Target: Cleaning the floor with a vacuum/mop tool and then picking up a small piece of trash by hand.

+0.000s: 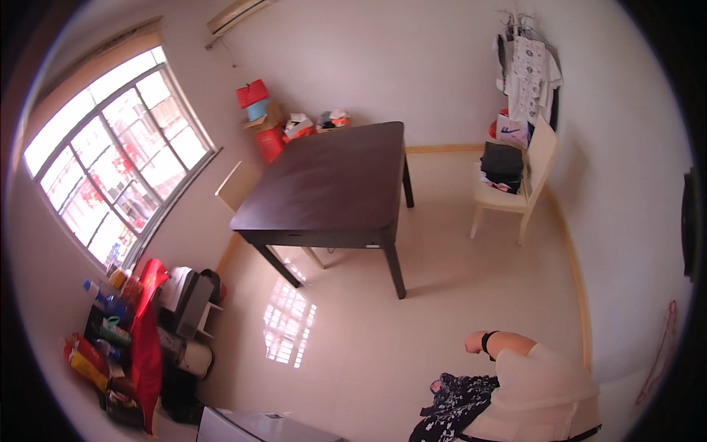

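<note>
My right hand (473,342) is at the lower right, its fingers curled in, with a black band (488,346) around the wrist. Nothing shows in its grasp. A cream sleeve (544,375) covers the upper part of that arm. Below and left of it hangs a bunched black cloth with a white floral pattern (463,400). A small patch of skin at the cloth's upper left edge looks like my left hand (436,386); it is in the cloth, and the rest of it is hidden by the folds.
A dark wooden table (331,177) stands mid-room, with a cream chair (238,185) behind its left side. Another chair (500,200) carries folded dark clothes (501,166). A coat rack (517,25) holds garments. Clutter with a red cloth (146,348) lines the window wall. A white surface (248,425) juts in below.
</note>
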A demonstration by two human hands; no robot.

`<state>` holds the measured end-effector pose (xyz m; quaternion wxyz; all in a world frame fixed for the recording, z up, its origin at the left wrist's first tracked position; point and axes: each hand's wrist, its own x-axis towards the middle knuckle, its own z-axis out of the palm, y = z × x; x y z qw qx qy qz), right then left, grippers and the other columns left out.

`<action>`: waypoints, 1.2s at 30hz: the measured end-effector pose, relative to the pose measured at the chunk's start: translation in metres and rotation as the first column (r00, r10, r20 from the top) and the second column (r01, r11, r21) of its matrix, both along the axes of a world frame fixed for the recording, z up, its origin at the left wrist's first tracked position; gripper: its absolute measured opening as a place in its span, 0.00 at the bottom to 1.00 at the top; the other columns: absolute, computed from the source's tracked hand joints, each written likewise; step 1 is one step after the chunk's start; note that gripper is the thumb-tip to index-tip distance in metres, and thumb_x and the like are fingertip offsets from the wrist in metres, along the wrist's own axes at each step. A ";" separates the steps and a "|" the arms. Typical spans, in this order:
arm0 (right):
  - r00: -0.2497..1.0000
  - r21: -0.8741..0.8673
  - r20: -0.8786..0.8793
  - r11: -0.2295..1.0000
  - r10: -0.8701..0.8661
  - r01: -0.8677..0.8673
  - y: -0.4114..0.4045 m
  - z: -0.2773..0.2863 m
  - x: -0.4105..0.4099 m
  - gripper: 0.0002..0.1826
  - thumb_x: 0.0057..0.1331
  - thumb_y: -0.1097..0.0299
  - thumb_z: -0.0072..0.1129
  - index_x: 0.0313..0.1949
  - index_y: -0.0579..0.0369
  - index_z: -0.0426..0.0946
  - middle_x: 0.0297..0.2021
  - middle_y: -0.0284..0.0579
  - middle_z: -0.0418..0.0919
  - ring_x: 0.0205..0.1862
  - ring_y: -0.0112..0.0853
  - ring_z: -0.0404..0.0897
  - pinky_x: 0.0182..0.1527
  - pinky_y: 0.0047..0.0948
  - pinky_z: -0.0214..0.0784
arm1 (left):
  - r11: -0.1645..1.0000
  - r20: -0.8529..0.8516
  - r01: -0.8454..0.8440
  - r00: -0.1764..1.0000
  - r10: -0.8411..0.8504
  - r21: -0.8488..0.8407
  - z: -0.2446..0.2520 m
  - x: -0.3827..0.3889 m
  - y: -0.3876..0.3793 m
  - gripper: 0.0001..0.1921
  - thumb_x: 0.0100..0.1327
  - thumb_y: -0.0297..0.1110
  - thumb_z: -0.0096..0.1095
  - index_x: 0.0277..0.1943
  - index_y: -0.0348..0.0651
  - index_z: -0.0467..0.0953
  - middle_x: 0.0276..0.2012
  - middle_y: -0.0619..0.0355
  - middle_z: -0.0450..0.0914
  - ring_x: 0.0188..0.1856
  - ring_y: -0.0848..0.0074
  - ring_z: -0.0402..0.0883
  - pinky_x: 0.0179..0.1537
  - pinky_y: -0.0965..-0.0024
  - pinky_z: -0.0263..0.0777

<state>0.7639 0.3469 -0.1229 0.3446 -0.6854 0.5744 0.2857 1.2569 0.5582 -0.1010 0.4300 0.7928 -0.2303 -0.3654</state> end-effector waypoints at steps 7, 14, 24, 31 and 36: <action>0.940 -0.152 0.277 0.957 -0.200 0.248 -0.049 -0.014 -0.042 0.15 0.58 0.68 0.49 0.38 0.41 0.84 0.35 0.46 0.83 0.39 0.41 0.82 0.44 0.39 0.73 | 0.974 0.181 -0.173 0.973 0.145 0.145 -0.073 0.034 0.042 0.11 0.58 0.33 0.52 0.27 0.32 0.74 0.30 0.42 0.77 0.34 0.55 0.76 0.33 0.50 0.68; 0.780 0.064 0.430 0.877 -0.455 0.476 0.006 -0.040 -0.050 0.18 0.53 0.81 0.48 0.42 0.58 0.80 0.22 0.47 0.79 0.21 0.34 0.78 0.22 0.32 0.71 | 0.987 0.493 -0.065 0.870 -0.017 0.149 0.034 -0.004 -0.057 0.18 0.51 0.27 0.58 0.47 0.36 0.75 0.49 0.39 0.70 0.57 0.52 0.65 0.61 0.60 0.60; 0.819 0.100 0.258 0.857 -0.512 0.505 -0.013 -0.034 -0.035 0.15 0.65 0.59 0.50 0.36 0.54 0.82 0.27 0.46 0.82 0.23 0.34 0.81 0.26 0.35 0.73 | 0.995 -0.123 -0.087 0.988 0.092 0.039 -0.007 -0.031 -0.090 0.08 0.63 0.34 0.59 0.38 0.37 0.75 0.28 0.56 0.79 0.30 0.75 0.80 0.27 0.73 0.74; 0.680 -0.299 0.486 0.627 -0.549 0.720 -0.005 0.092 -0.102 0.13 0.58 0.63 0.51 0.39 0.43 0.83 0.35 0.44 0.83 0.40 0.41 0.80 0.44 0.38 0.72 | 0.921 -0.189 0.390 0.905 -0.381 0.012 0.082 -0.164 -0.255 0.12 0.65 0.35 0.54 0.39 0.31 0.73 0.32 0.53 0.77 0.32 0.72 0.81 0.28 0.72 0.77; 0.273 -0.215 0.504 0.187 -0.819 0.959 0.083 0.066 -0.164 0.12 0.60 0.68 0.51 0.39 0.52 0.82 0.34 0.49 0.83 0.37 0.40 0.81 0.42 0.36 0.72 | 0.712 -0.286 0.690 0.662 -0.693 -0.130 0.124 -0.268 -0.363 0.11 0.65 0.31 0.52 0.45 0.32 0.67 0.40 0.52 0.72 0.35 0.69 0.81 0.31 0.68 0.81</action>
